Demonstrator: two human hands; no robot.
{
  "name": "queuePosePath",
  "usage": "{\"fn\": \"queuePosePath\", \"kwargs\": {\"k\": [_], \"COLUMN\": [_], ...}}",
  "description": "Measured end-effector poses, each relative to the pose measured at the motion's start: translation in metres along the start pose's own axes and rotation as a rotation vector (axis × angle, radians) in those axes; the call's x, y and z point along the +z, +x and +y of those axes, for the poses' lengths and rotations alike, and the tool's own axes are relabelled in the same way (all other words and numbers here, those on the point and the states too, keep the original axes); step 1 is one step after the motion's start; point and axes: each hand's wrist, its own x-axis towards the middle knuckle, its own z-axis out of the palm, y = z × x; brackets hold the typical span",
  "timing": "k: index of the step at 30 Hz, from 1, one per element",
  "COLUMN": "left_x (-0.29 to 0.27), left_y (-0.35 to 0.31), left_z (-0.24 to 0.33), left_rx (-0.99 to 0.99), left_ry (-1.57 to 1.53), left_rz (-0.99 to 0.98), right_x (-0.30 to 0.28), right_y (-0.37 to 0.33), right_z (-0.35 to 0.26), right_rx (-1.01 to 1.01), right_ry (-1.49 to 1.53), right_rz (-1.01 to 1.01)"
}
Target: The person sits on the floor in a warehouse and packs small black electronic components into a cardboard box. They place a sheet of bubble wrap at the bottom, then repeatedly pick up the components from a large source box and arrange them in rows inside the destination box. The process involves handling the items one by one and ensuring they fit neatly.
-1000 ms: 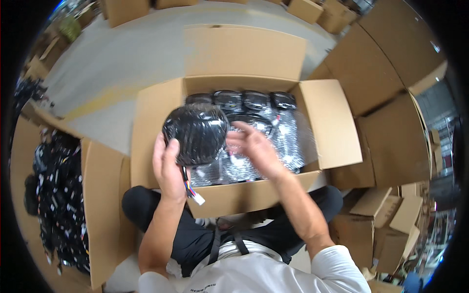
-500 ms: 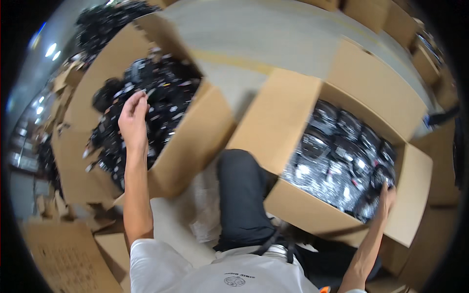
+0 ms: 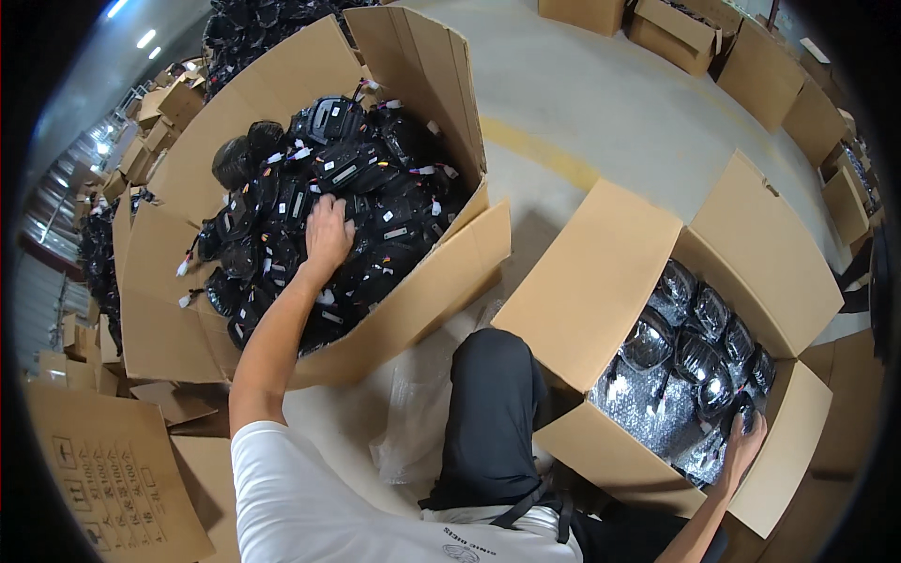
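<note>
My left hand point(image 3: 328, 235) presses its bent fingers onto one of the glossy black plastic units point(image 3: 349, 167) heaped in the large open carton point(image 3: 427, 277) at left. The fingertips are partly hidden among the units, several of which trail wires with white plugs. Over at the right, my right hand point(image 3: 746, 441) closes around a black unit point(image 3: 745, 409) along the side wall of a second open carton point(image 3: 601, 427). In that carton, rounded black units point(image 3: 699, 357) sit in rows next to a sheet of clear bubble wrap point(image 3: 638, 403).
Clear plastic film point(image 3: 413, 413) lies on the floor between the cartons, beside my bent knee point(image 3: 493, 394). A printed brown carton point(image 3: 117, 479) stands at lower left. More cartons point(image 3: 760, 75) line the far right, and another black heap point(image 3: 249, 42) rises behind the left carton.
My left hand has come down from above the heap onto the units, farther right in the picture. My right hand stays at the right carton's side. The whole view has shifted.
</note>
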Motion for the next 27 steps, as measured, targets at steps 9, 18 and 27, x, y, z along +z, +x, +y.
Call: {"fn": "queuePosePath", "kwargs": {"k": [9,18,27], "left_x": [0.011,0.037,-0.214], "left_y": [0.084,0.082,0.029], "left_z": [0.051,0.005,0.081], "left_rx": [0.293,0.315,-0.044], "left_ry": [0.485,0.180,-1.262], "left_rz": [-0.045,0.271,-0.151], "right_x": [-0.015,-0.050,-0.057], "right_y": [-0.048,-0.052,-0.041], "right_z": [-0.062,-0.021,-0.142], "right_rx": [0.000,0.038,-0.015], "right_ry": [0.040,0.121,0.715], "right_rz": [-0.100,0.009,-0.205]}}
